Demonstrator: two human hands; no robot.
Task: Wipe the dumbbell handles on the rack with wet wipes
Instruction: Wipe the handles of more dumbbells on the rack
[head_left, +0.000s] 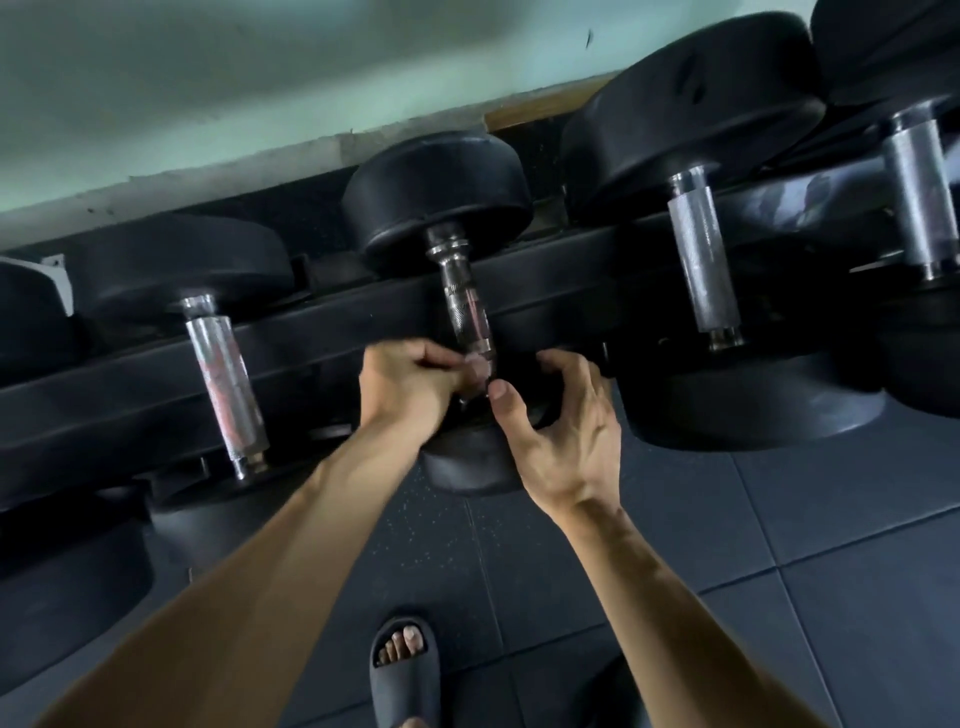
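Note:
The middle dumbbell (441, 208) lies across the black rack (322, 322), its chrome handle (462, 301) pointing toward me. At the handle's near end, my left hand (405, 384) pinches a small pale wet wipe (477, 367) against the metal. My right hand (561, 415) is cupped just to the right, over the dumbbell's near head (462, 467). Its thumb tip sits beside the wipe and its fingers curve loosely, holding nothing that I can see. The wipe is mostly hidden by my fingers.
A dumbbell with a worn, reddish-stained handle (226, 379) lies to the left. Two larger dumbbells with grey handles (698, 270) (919, 197) lie to the right. A pale green wall (260, 78) is behind the rack. Dark floor tiles (779, 571) and my sandalled foot (402, 660) are below.

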